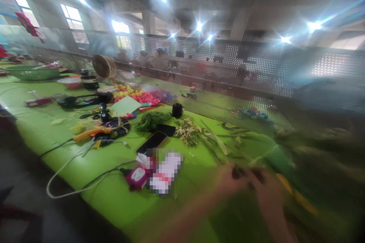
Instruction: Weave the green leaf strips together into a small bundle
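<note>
My left hand (232, 178) and my right hand (264, 188) are close together over the right part of the green table, both blurred by motion. Their fingers look curled in toward each other, and whatever they grip is too smeared to name. Just beyond them lie thin green strips (218, 142) and a small heap of pale yellowish-green pieces (188, 131). A large dark green mass (322, 171), blurred, fills the right side beside my right hand. A yellow strip (296, 193) shows next to that hand.
Left of my hands are a phone (152, 142), a maroon device (138, 177) with cables, and a pixelated item (167, 172). Farther off stand a black mug (177, 110), green netting-like material (152, 120), an orange-handled tool (91, 133), pink pieces (146, 98) and a perforated metal screen (194, 64).
</note>
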Demonstrator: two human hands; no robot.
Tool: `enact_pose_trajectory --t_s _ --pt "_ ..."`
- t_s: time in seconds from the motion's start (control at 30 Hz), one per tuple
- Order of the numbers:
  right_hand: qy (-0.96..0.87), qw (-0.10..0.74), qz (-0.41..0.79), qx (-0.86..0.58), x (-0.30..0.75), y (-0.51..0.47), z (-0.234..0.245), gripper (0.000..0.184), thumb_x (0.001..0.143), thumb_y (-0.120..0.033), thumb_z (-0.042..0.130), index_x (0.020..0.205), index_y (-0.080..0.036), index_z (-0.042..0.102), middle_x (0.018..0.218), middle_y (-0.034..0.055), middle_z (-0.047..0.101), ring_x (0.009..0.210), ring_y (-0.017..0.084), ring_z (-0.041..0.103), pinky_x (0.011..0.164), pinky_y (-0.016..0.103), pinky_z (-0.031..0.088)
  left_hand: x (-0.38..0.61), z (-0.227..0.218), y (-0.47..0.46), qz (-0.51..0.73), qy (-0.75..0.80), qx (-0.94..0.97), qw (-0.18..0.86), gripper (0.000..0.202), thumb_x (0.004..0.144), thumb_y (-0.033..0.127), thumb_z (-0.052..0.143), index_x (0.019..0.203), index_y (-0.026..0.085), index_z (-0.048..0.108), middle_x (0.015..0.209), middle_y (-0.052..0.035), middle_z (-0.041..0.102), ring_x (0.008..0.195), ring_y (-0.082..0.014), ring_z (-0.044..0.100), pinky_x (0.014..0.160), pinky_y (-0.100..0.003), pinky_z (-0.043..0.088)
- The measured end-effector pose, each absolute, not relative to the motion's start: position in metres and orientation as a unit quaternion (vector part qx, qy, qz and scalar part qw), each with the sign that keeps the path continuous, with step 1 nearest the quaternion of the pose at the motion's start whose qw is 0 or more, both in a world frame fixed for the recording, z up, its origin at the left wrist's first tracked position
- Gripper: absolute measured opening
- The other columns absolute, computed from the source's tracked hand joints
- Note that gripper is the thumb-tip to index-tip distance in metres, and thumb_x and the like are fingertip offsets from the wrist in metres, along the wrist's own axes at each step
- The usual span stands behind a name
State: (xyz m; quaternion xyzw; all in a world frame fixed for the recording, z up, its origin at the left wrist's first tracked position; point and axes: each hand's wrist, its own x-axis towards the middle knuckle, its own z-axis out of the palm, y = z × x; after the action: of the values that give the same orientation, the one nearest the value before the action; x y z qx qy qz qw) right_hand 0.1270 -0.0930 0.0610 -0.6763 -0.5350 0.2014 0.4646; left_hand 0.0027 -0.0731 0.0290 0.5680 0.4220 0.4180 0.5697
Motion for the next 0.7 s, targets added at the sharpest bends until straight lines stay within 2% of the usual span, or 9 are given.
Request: enact_pose_trajectory --t_s 0.1,0.17,0.4,0.6,0.7 --pt "-0.549 0.453 0.183 -0.678 0.129 -0.093 0.060 0.033 0.066 -0.051 0.060 0.067 -0.019 0.063 0.059 0.0033 0.064 0.055 0.019 0.055 0.053 0.029 0.042 0.003 0.031 -0.073 0.414 0.453 0.612 0.499 0.015 0.078 0.028 0.057 0.081 0.015 0.061 0.070 -0.0011 0.056 0.065 -0.0129 0.047 0.065 -0.026 0.039" --pt "-0.558 0.448 0.178 -0.675 0.130 -0.092 0.060 0.031 0.068 -0.049 0.059 0.067 -0.018 0.064 0.061 0.0037 0.065 0.056 0.019 0.055 0.054 0.029 0.042 0.003 0.030 -0.071 0.413 0.455 0.619 0.490 0.015 0.080 0.025 0.052 0.083 0.015 0.063 0.074 -0.0028 0.059 0.069 -0.0142 0.050 0.068 -0.027 0.040" --pt "-0.591 0.424 0.235 -0.645 0.135 -0.087 0.059 0.031 0.066 -0.047 0.060 0.075 -0.020 0.070 0.073 0.0046 0.072 0.069 0.023 0.064 0.064 0.030 0.048 -0.004 0.021 -0.057 0.448 0.479 0.592 0.470 0.020 0.081 0.025 0.049 0.088 0.016 0.065 0.075 -0.0007 0.060 0.068 -0.0131 0.048 0.064 -0.023 0.036" --pt "-0.628 0.408 0.242 -0.617 0.138 -0.091 0.066 0.029 0.060 -0.041 0.066 0.080 -0.022 0.073 0.069 0.0016 0.073 0.065 0.021 0.065 0.060 0.028 0.048 -0.009 0.024 -0.055 0.405 0.556 0.597 0.412 0.019 0.080 0.025 0.049 0.083 0.015 0.066 0.069 0.0002 0.057 0.064 -0.0125 0.045 0.057 -0.023 0.031" --pt "-0.626 0.404 0.276 -0.607 0.137 -0.095 0.071 0.023 0.061 -0.040 0.067 0.072 -0.021 0.074 0.068 0.0025 0.073 0.066 0.022 0.066 0.059 0.027 0.048 -0.010 0.026 -0.058 0.379 0.568 0.630 0.369 0.018 0.078 0.023 0.051 0.080 0.016 0.067 0.069 -0.0012 0.058 0.066 -0.0139 0.047 0.061 -0.024 0.034"
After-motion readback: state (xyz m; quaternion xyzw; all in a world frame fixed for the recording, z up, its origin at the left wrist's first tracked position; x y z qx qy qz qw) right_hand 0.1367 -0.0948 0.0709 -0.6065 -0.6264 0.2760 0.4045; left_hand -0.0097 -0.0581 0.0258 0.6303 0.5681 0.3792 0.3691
